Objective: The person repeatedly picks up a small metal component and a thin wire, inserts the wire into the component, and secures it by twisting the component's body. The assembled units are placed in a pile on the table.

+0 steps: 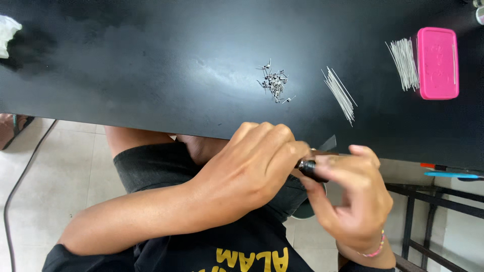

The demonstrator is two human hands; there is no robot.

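My left hand (254, 166) and my right hand (355, 199) meet just below the near edge of the black table (151, 65). Both close around a small dark tool (311, 167) with a brown handle; its far end is hidden by my fingers. A dark flat piece (327, 143) sticks up behind the hands. On the table above them lies a small heap of bent metal wire pieces (275, 83). To its right lies a bundle of straight thin wires (340, 94).
A pink box (437, 63) stands at the far right with a second bundle of straight wires (405, 63) beside it. A blue and a red pen-like tool (451, 174) lie at the right edge. White cloth (7, 32) sits far left. A metal frame (428, 211) stands below right.
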